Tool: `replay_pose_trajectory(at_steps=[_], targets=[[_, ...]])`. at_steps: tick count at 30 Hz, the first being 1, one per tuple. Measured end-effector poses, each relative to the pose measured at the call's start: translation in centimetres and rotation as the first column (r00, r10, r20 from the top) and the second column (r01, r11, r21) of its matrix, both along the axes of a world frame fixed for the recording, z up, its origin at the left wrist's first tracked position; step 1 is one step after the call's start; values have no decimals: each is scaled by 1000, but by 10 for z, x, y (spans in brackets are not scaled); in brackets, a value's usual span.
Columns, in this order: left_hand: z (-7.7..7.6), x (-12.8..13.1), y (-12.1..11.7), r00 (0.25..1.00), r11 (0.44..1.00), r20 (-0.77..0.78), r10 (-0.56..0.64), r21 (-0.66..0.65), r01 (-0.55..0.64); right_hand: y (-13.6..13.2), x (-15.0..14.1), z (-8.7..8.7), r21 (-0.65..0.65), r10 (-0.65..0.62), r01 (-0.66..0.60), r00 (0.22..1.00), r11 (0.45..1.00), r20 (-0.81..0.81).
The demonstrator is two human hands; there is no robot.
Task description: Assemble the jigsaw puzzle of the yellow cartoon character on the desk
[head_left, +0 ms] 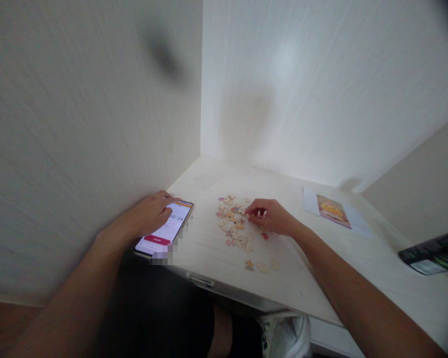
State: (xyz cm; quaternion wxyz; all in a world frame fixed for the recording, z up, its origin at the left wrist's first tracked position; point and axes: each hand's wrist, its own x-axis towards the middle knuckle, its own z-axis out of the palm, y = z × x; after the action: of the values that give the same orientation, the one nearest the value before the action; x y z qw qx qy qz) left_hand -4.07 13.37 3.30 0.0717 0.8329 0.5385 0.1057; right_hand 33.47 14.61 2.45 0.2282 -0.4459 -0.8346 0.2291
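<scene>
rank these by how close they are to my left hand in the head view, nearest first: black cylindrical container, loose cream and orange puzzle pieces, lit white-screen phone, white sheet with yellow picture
From the left hand:
1. phone, partly under the hand
2. puzzle pieces, mid-table, right of the phone
3. sheet, beyond the right hand
4. container, far right

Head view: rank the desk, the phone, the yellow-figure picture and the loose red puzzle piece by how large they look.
1. Desk
2. Phone, though the left hand covers part
3. Yellow-figure picture
4. Red puzzle piece
</scene>
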Motion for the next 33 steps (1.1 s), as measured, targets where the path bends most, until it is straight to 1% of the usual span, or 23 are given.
replay_pose_trajectory(at_steps=[4,9,16,21,25,29,31,33], targets=[[1,-3,-11,1000,1000,14,2,26,-3,-3,-5,2,56,6,-7,1000,998,20],[3,-4,-20,998,998,66,-6,64,1,-9,-10,8,91,30,-36,998,995,60],[1,-6,-24,984,998,177,-17,62,6,-9,-8,9,102,15,-20,999,995,50],[-3,-11,-36,964,995,266,10,94,-36,-7,-6,7,106,2,-7,999,994,49],[-5,-12,-47,946,995,320,54,61,-77,-5,-5,6,84,5,-9,999,996,49],[-10,-14,-50,923,993,372,102,18,-118,-7,-5,9,48,-4,2,999,999,35],[-13,-16,-52,907,991,406,107,30,-130,-8,-5,10,28,-12,11,1000,1000,24],[-18,-19,-56,897,990,434,83,71,-125,-8,-5,11,5,-17,17,1000,1000,16]])
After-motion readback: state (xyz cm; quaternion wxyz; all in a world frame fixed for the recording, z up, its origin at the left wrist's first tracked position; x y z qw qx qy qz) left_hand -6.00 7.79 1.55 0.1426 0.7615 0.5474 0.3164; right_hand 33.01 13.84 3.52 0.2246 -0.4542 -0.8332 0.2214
